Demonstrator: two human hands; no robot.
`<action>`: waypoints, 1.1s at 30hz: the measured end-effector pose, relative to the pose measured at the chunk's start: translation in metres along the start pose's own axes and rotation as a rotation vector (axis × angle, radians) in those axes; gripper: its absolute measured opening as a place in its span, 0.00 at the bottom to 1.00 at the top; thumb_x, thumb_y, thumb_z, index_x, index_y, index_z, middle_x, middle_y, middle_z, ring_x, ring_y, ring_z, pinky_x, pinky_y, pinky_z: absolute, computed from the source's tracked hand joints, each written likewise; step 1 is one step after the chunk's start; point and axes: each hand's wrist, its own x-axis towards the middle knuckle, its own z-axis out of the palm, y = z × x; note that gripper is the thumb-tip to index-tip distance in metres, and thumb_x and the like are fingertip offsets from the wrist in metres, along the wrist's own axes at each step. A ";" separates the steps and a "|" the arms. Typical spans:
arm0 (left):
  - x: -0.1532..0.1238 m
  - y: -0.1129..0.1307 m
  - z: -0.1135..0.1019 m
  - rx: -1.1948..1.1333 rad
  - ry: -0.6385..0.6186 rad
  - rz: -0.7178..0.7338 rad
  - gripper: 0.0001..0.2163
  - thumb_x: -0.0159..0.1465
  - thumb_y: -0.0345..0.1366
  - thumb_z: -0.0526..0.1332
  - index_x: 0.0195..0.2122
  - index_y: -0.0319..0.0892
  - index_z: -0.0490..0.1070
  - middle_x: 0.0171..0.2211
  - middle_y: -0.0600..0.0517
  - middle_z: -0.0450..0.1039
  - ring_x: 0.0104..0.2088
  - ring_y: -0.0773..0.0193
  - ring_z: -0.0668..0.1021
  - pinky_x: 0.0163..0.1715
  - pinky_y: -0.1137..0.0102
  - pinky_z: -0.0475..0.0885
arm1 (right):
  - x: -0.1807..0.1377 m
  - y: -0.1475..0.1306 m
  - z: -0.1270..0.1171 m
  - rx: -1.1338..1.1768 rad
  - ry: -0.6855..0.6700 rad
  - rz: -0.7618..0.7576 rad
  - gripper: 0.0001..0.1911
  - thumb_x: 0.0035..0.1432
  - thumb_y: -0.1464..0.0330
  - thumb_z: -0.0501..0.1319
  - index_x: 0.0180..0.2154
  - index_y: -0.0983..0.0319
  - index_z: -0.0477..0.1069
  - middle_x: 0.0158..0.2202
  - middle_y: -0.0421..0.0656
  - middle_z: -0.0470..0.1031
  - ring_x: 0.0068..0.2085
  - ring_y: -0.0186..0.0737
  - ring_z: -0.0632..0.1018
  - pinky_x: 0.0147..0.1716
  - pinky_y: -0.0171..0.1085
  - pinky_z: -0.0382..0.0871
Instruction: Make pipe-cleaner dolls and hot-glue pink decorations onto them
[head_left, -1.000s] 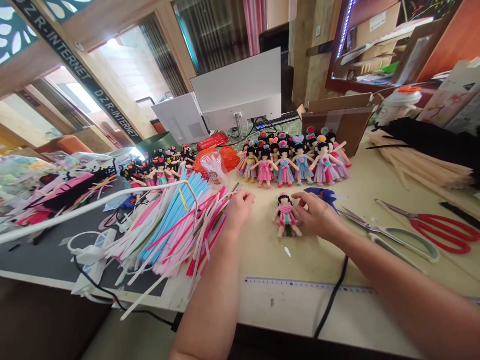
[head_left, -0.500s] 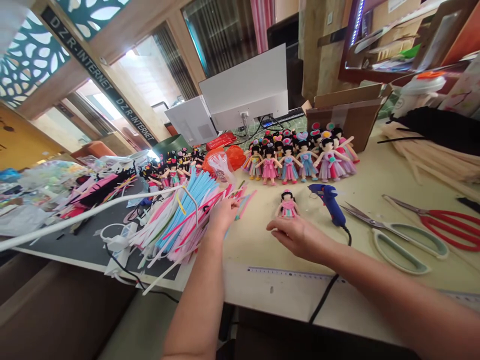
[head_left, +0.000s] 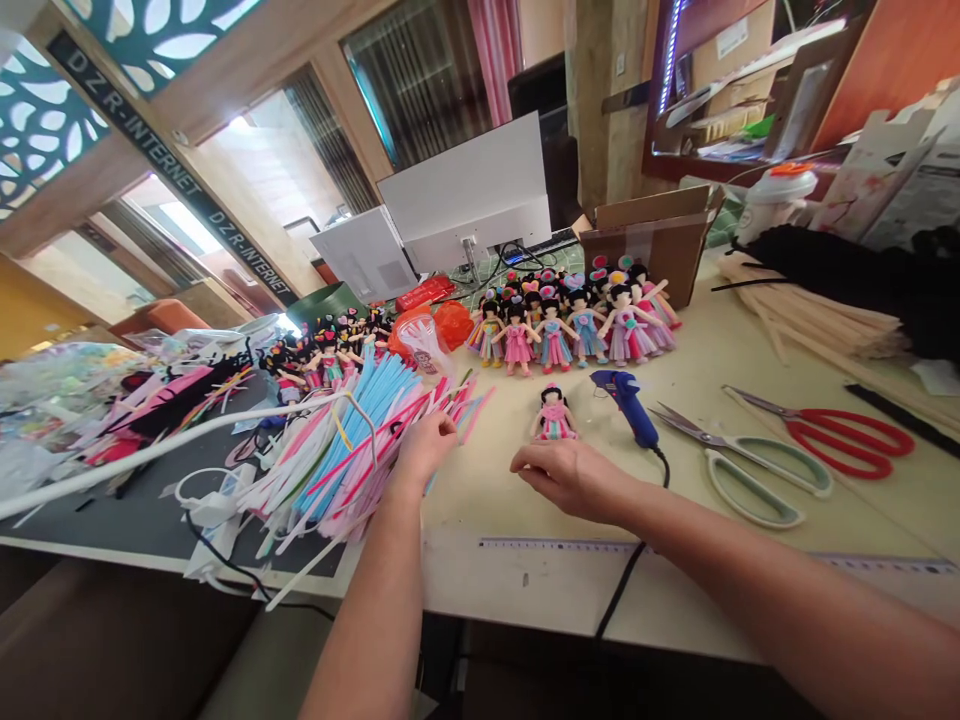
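Beside the pile of fuzzy pipe cleaners [head_left: 352, 440], my left hand [head_left: 426, 446] is closed, fingers curled in; whatever it may hold is hidden. My right hand [head_left: 556, 472] hovers low over the table, its fingers bent together, and I cannot make out anything between them. Just beyond it lies a small pipe-cleaner doll [head_left: 555, 412] with black hair, a pink top and a striped skirt; my hand covers its lower end. A blue glue gun [head_left: 630, 405] rests to the right of the doll, its cord running under my right wrist.
Green-handled scissors [head_left: 750, 470] and red-handled scissors [head_left: 840, 430] lie on the right. Several finished dolls [head_left: 551, 325] stand in rows before a cardboard box [head_left: 645, 245]. A ruler [head_left: 559, 545] lies along the front edge. Beige and black pipe cleaners [head_left: 817, 305] sit at the far right.
The view has shifted, so the table's things appear further left. Both hands keep nearly the same places, the left by the pipe cleaners and the right by the doll.
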 end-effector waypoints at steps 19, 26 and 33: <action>0.006 0.097 0.053 -1.086 -0.219 0.041 0.10 0.44 0.37 0.71 0.25 0.38 0.75 0.24 0.53 0.73 0.25 0.70 0.70 0.30 0.72 0.65 | 0.014 0.023 -0.031 0.752 0.473 0.466 0.14 0.47 0.57 0.64 0.28 0.61 0.68 0.20 0.35 0.67 0.17 0.28 0.67 0.14 0.29 0.61; 0.003 0.089 0.066 -1.145 -0.244 -0.023 0.13 0.45 0.39 0.71 0.29 0.37 0.77 0.24 0.52 0.75 0.25 0.69 0.72 0.30 0.72 0.68 | 0.017 0.031 -0.025 0.734 0.455 0.517 0.15 0.47 0.56 0.63 0.27 0.61 0.67 0.16 0.33 0.64 0.16 0.28 0.64 0.14 0.29 0.58; -0.003 0.094 0.061 -0.971 -0.138 0.065 0.07 0.51 0.35 0.67 0.29 0.38 0.77 0.24 0.52 0.76 0.26 0.68 0.74 0.29 0.72 0.70 | 0.016 0.031 -0.021 0.708 0.462 0.529 0.14 0.49 0.55 0.62 0.27 0.60 0.67 0.17 0.33 0.64 0.16 0.29 0.65 0.14 0.30 0.59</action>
